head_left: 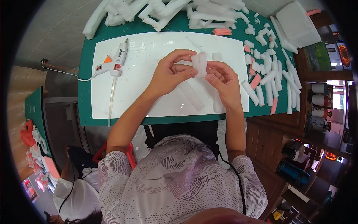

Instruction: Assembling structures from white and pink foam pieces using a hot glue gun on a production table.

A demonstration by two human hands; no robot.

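My left hand (pixel 172 71) and my right hand (pixel 226 81) meet over the white board (pixel 141 44), gripping a short white foam piece (pixel 201 64) between thumbs and fingertips. The piece looks like two lengths laid side by side; whether they are joined I cannot tell. Beneath my hands, pale foam strips (pixel 194 99) lie on the board, partly covered by my fingers. To the left rests a white glue gun (pixel 121 56) with an orange trigger part, and a long clear glue stick (pixel 112 98) extends from it past the board's front edge.
Under the board is a green table mat (pixel 86 100). Bent white foam frames (pixel 167 15) pile up at the back. Several white and pink foam cut pieces (pixel 268 76) crowd the right side. A power cable (pixel 84 80) runs off left, where another person (pixel 76 190) sits.
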